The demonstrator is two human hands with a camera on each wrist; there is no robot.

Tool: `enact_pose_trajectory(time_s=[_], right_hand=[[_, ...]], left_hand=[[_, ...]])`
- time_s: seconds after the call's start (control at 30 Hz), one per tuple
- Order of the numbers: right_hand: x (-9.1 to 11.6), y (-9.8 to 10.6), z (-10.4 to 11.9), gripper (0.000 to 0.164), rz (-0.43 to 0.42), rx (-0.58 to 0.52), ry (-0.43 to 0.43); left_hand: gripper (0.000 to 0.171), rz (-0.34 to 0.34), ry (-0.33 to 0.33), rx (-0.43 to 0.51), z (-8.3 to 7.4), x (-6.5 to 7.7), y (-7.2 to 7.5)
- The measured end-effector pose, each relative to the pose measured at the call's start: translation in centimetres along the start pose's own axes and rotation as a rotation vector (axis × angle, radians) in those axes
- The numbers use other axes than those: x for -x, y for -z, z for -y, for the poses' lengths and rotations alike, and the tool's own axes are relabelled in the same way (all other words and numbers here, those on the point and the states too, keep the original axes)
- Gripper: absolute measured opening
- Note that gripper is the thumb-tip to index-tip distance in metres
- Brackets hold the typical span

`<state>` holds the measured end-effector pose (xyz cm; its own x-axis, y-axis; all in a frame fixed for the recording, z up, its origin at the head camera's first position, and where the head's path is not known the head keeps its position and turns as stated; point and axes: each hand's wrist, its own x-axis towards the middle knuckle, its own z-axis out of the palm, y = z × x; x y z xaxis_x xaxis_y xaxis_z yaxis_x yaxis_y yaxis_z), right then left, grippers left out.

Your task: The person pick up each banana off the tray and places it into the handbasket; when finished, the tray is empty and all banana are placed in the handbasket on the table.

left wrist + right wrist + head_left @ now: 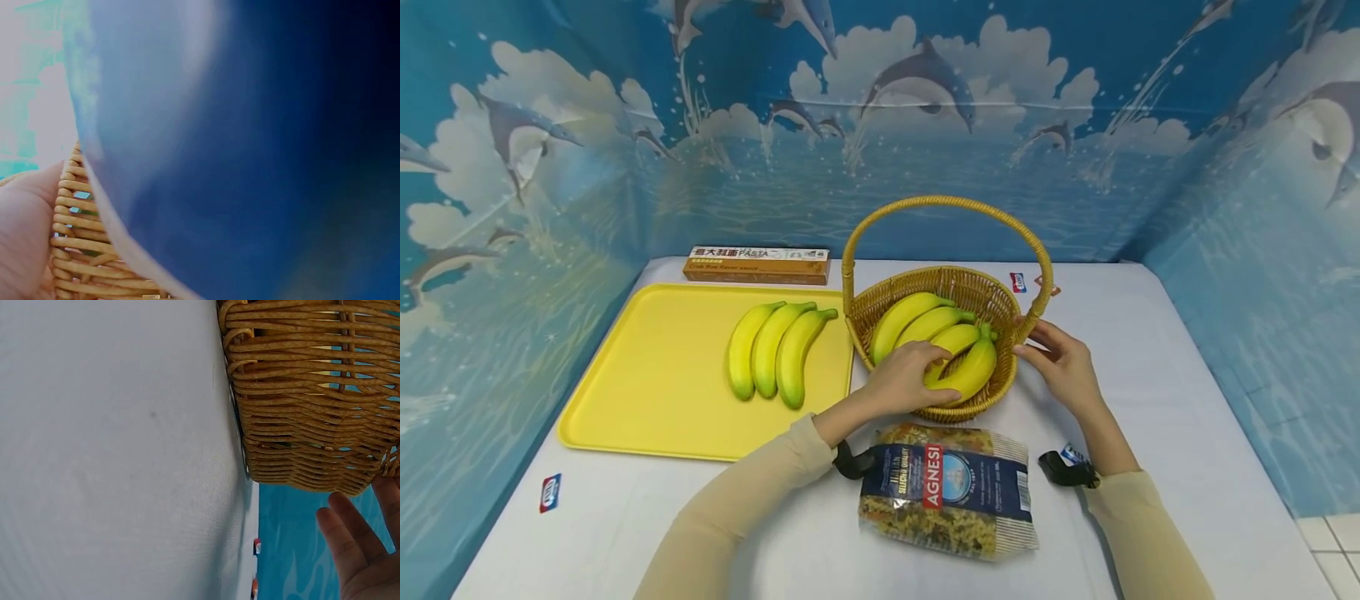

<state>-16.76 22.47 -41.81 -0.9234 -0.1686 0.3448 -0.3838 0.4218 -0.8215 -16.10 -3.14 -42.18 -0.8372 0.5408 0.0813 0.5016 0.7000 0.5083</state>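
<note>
My left hand (906,379) reaches into the wicker basket (951,412), its fingers and thumb gripping the end of the front banana (977,367). Several more yellow bananas (906,321) lie side by side in the basket behind it. At the basket's right side, my right hand (1067,367) pinches the rim by the foot of the tall handle (951,200). The right wrist view shows the basket's woven side (306,412) with two fingers (350,531) spread just off it. A blurred blue shape fills most of the left wrist view.
Left of the basket, three bananas (767,350) lie on a yellow tray (647,367). A pasta box (756,267) stands behind the tray. In front of the basket, below the left forearm, lies a clear-and-blue pasta bag (947,492). A dolphin-print curtain (737,192) encloses the table.
</note>
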Motion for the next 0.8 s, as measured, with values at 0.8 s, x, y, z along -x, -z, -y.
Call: enact_pose_trajectory(time_s=[0.8], right_hand=[[-0.1,-0.1,-0.1,0.04,-0.006,-0.001,-0.001]], left_hand=[[0.055,-0.409,0.03,0.493,6.1,8.9,8.8]])
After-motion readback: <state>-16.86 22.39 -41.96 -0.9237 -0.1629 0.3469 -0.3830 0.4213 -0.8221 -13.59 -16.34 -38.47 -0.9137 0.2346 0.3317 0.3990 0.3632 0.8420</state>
